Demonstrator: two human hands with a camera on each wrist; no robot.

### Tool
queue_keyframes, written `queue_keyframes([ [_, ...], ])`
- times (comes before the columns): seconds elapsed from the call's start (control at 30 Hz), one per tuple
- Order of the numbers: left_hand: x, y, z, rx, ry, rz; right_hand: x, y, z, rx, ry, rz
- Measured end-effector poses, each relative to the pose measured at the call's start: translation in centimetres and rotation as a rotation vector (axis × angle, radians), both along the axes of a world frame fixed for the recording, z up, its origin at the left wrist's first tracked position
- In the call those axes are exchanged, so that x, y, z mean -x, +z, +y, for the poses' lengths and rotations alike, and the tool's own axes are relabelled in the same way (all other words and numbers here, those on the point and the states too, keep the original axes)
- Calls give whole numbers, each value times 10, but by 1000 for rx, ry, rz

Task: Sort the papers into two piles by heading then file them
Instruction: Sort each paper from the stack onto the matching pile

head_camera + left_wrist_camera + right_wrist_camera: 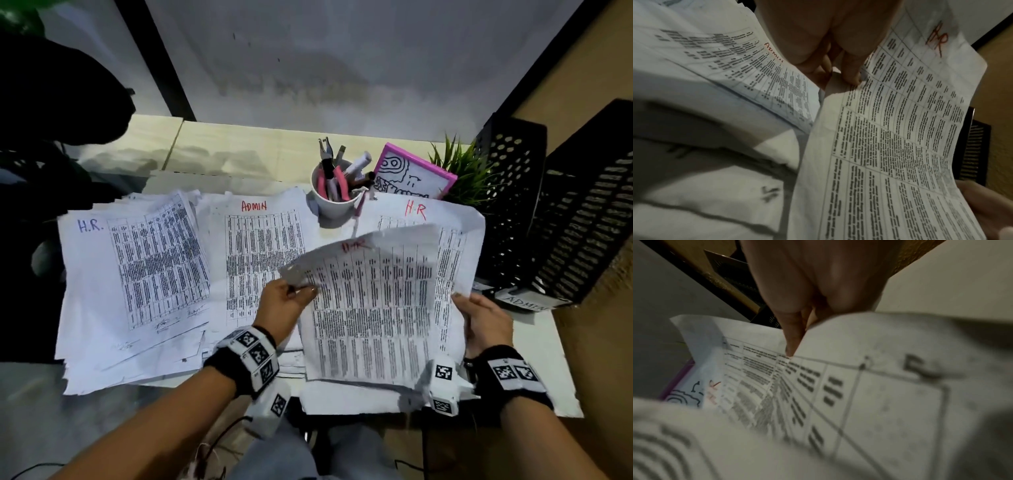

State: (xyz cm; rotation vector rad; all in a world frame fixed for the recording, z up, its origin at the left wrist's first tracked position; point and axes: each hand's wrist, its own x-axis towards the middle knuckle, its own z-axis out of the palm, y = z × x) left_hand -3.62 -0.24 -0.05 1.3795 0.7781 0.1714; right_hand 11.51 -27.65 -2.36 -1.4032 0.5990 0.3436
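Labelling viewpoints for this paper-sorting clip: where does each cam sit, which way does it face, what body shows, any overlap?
Head: on the head, looking down at the desk; left hand and right hand hold the lifted H.R sheet.
Left wrist: along the left hand to its fingertips on the lifted H.R sheet; ADMIN pile beyond.
Right wrist: along the right hand at blurred paper; pink-framed drawing beyond.
Shared: head and left wrist both show the sheet's red heading.
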Motion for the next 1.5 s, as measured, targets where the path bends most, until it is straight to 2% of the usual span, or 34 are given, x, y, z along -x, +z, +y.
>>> queue_keyframes([
  [0.17,-30,4,-8,-38,10,-3,9,18,13,-67,269,15],
  [0.23,-41,10,-7,26,20,-32,11,16,18,-109,296,22],
  [0.33,-52,21,-1,-25,11,-34,9,12,23,-167,278,15],
  [0.4,-50,28,10,-55,67,-65,6,10,30,-126,259,3],
  [0.47,-42,36,32,-92,187,-69,5,3,35,6,258,-16],
  [0.6,4,44,107,-315,442,-51,3,-23,30,619,288,-106],
  [0.63,18,46,127,-370,493,-25,3,-28,28,713,292,-110],
  [0.77,81,38,202,-533,606,138,8,-30,32,884,326,-52],
  [0.83,104,27,228,-550,632,206,8,-32,35,929,370,-12],
  [1.0,135,9,257,-614,459,474,-2,-34,44,981,378,39],
  [1.13,131,-5,269,-607,282,557,-10,-33,46,887,301,16],
  [1.23,116,-13,266,-738,306,600,-7,-30,45,834,203,-70],
  [1.33,87,-9,226,-834,277,457,-8,-34,40,878,292,-183],
  [1.5,33,-2,127,-679,58,91,-6,-33,24,890,347,-349],
])
